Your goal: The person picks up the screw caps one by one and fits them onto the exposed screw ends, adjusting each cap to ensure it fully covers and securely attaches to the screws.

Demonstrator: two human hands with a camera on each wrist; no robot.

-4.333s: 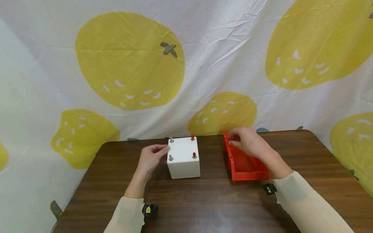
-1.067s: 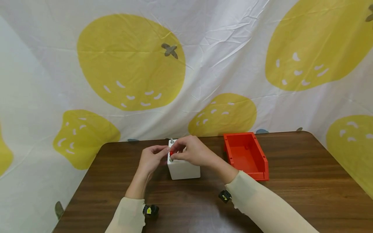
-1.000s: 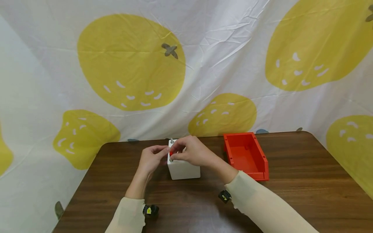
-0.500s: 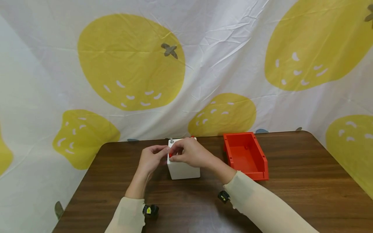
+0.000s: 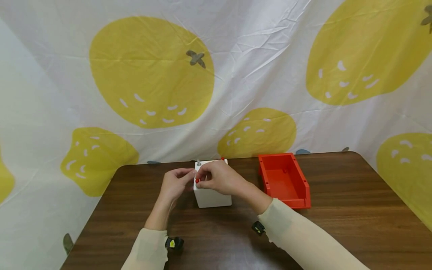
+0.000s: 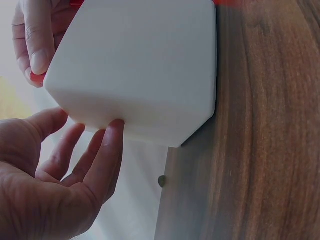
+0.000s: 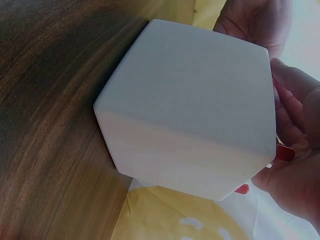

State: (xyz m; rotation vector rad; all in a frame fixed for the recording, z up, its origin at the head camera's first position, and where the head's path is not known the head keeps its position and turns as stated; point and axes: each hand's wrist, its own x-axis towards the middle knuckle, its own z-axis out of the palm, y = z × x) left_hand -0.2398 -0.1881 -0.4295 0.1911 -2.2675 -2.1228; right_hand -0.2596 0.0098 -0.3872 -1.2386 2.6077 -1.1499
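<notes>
Cap (image 5: 197,181) sits pinched in the right hand (image 5: 221,177), box (image 5: 213,198) just below those fingers! The left hand (image 5: 175,182) touches its side, fingers spread; a crooked grip could jam that cap.

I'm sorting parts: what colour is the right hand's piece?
The piece is red, clearest in the left wrist view.
</notes>
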